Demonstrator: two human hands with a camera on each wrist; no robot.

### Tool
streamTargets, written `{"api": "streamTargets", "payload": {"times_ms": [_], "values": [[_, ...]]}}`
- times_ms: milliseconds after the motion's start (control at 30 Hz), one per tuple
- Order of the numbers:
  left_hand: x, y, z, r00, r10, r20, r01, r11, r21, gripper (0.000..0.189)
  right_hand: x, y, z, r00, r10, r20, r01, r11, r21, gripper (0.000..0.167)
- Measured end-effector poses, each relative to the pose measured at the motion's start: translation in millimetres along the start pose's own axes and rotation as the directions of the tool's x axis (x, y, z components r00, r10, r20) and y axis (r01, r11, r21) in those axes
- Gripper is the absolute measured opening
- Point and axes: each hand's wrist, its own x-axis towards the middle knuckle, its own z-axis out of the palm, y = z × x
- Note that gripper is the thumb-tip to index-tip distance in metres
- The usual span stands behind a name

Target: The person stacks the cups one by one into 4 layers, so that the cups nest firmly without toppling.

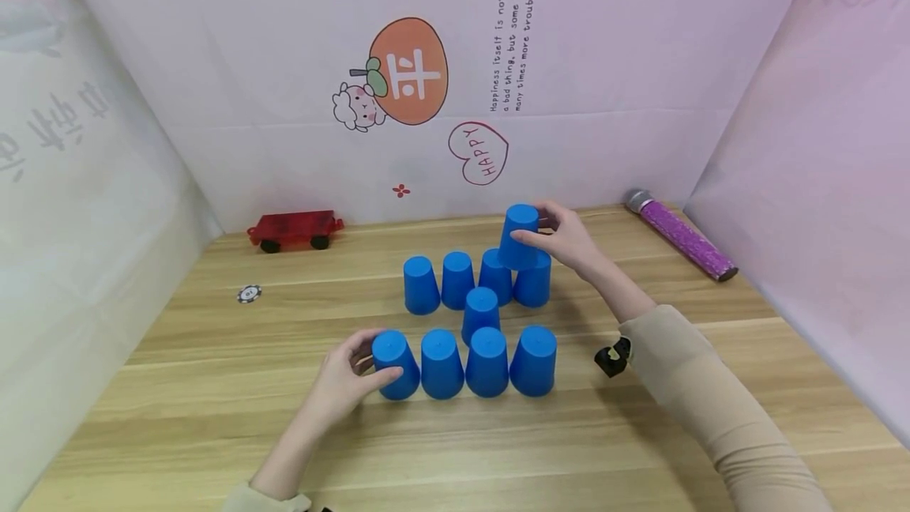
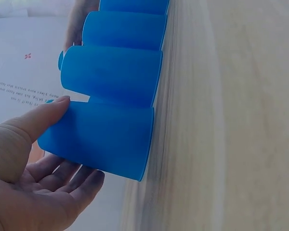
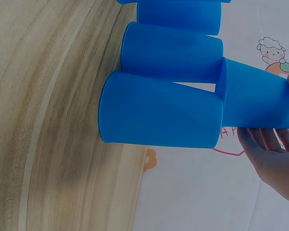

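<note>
- By the right hand (image 1: 567, 241), a blue, tapered, plastic-looking cup (image 1: 517, 250) is gripped upside down, with the thumb on its near side and the fingers curled round the far side.
- This raised cup is held at the tops of the two right-hand cups (image 1: 532, 288) of a far row of four matching upturned cups; whether its rim is already fully rested there cannot be told for sure.
- By the left hand (image 1: 343, 382), the leftmost cup (image 1: 399, 348) of a near row of four is loosely clasped between thumb and curled fingers; it is stood upside down on the pale wood-grain worktop (image 1: 213, 393).
- The step in hand is judged to be the bridging of two far-row cups by a third; a level, centred seating and a gentle release seem to be called for.
- A single upturned cup (image 1: 481, 309) is placed between the rows, partly hidden by the near one; it could be knocked by a low return of the right hand.
- Well apart, a translucent red toy wagon (image 1: 295, 231) and a black-and-white round chip (image 1: 249, 294) are seen at left, and a purple glittery microphone (image 1: 678, 237) at far right; the cups are not obstructed by these.
</note>
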Motion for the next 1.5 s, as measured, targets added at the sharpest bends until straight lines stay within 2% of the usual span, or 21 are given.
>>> {"api": "streamTargets", "payload": {"times_ms": [300, 533, 767, 1000, 1300, 1500], "values": [[-1.3, -1.8, -1.9, 1.000, 0.007, -0.023, -0.007, 1.000, 0.004, 0.054, -1.3, 1, 0, 1.000, 0.005, 0.009, -0.005, 1.000, 0.007, 0.065], [-0.6, 5.6, -10.6, 0.998, 0.023, -0.051, -0.024, 1.000, -0.013, 0.054, -5.9, 1, -5, 1.000, -0.007, 0.002, 0.007, 0.999, 0.047, 0.073], [8.1, 19.1, -24.0, 0.987, 0.103, -0.121, -0.105, 0.994, -0.013, 0.052, -18.3, -2, -14, 1.000, -0.025, -0.017, 0.026, 0.996, 0.083, 0.076], [22.2, 35.6, -36.8, 0.970, 0.167, -0.177, -0.171, 0.985, -0.006, 0.054, -40.2, -5, -24, 1.000, -0.007, -0.011, 0.008, 0.997, 0.072, 0.071], [41.9, 50.0, -41.5, 0.966, 0.153, -0.211, -0.158, 0.987, -0.011, 0.059, -76.4, -4, -33, 0.997, -0.017, 0.071, 0.012, 0.998, 0.065, 0.061], [54.3, 57.7, -40.9, 0.959, 0.175, -0.222, -0.180, 0.984, -0.005, 0.059, -99.6, -3, -32, 0.995, -0.003, 0.102, 0.000, 0.999, 0.032, 0.059]]}}
